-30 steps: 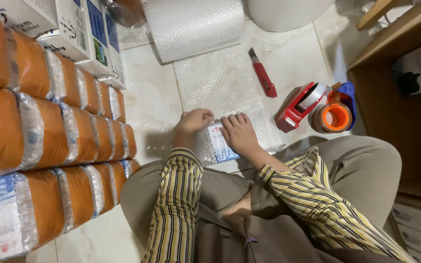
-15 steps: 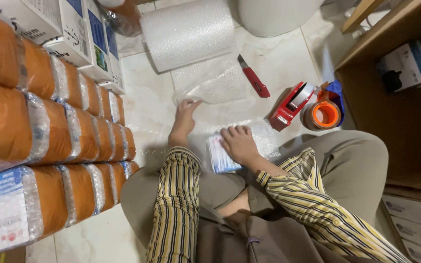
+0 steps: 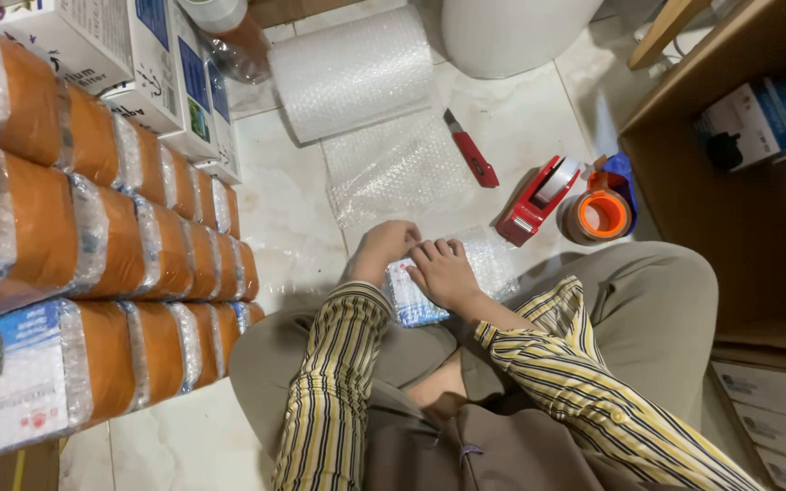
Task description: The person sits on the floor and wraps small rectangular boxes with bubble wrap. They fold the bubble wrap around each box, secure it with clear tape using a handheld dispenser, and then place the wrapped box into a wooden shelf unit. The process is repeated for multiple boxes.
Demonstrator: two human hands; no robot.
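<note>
I sit on a tiled floor with a small blue and white box (image 3: 408, 295) in front of my legs, partly folded into a sheet of bubble wrap (image 3: 395, 168) that runs back to a roll (image 3: 349, 71). My left hand (image 3: 379, 250) grips the box's left edge and the wrap there. Flat on top of the box lies my right hand (image 3: 445, 271), pressing the wrap down. Both sleeves are striped yellow and dark.
A red utility knife (image 3: 470, 151) lies beside the sheet. A red tape dispenser (image 3: 536, 199) and an orange tape roll (image 3: 602, 214) sit to the right. Stacked orange wrapped parcels (image 3: 93, 227) and white boxes (image 3: 111, 50) fill the left. A wooden shelf (image 3: 757, 218) stands at right.
My left hand came back from the far edge of the sheet to the box, pulling wrap over it. The right hand stayed pressed on the box.
</note>
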